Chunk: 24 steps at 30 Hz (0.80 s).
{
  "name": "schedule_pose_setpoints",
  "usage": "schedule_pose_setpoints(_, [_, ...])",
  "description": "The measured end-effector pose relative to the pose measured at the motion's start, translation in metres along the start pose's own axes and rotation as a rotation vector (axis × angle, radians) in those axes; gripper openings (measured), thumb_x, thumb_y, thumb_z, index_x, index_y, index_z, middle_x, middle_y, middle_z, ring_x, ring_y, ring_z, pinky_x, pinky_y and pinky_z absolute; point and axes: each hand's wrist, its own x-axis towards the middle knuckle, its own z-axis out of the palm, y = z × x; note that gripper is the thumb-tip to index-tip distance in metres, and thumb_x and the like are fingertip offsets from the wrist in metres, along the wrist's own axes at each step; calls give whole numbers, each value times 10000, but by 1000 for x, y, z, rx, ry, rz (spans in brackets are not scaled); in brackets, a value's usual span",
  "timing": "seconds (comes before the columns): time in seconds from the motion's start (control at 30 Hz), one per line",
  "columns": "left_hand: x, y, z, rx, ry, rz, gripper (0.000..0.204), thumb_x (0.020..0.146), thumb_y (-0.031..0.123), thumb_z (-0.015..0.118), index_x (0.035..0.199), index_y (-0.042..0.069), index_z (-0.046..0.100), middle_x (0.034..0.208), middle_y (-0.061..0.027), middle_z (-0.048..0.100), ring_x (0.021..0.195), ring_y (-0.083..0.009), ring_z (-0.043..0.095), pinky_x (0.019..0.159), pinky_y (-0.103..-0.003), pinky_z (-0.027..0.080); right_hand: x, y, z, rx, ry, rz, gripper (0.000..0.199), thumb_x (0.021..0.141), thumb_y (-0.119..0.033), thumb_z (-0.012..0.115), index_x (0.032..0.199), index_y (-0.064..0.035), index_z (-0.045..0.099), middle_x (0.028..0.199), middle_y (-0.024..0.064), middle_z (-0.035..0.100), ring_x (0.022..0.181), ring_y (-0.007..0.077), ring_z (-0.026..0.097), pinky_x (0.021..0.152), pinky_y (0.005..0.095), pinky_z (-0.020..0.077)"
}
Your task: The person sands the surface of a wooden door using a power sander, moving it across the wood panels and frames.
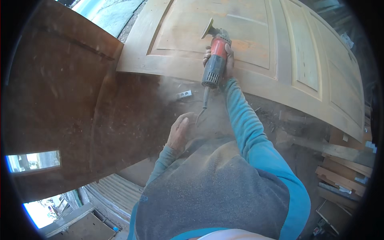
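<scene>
Sanding looks underway: the right hand grips the red angle grinder, its disc tilted on the wooden panel door near the lower rail. The left hand, loosely curled, holds the cord. Next pass likely needs steady pressure.

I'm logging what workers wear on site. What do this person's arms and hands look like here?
Both arms are covered by long teal-blue sleeves reaching the wrists, dulled by pale dust. The left hand and right hand are bare, with no gloves, and no rings or watch that I can make out. A dust-coated grey vest lies over the torso.
</scene>
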Motion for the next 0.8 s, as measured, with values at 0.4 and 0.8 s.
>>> schedule_pose_setpoints(0.4, [-62, -265, -145, -394, 420, -357, 438, 1055, 358, 629, 1272, -20, 588, 1152, -143, 695, 1053, -222, 683, 861, -343, 567, -35, -93, -3, -41, -101, -456, 677, 943, -570, 658, 1249, 19, 526, 1020, 140, 626, 931, 280, 663, 849, 436, 600])
schedule_pose_setpoints(0.8, [-9, -193, -96, -163, 360, -496, 479, 1040, 352, 661, 1282, -54, 583, 1140, -140, 700, 982, -197, 695, 822, -316, 588, 0, -10, 9, -62, 2, -126, 698, 908, -596, 677, 1243, -2, 525, 959, 130, 632, 844, 261, 678, 770, 426, 602])
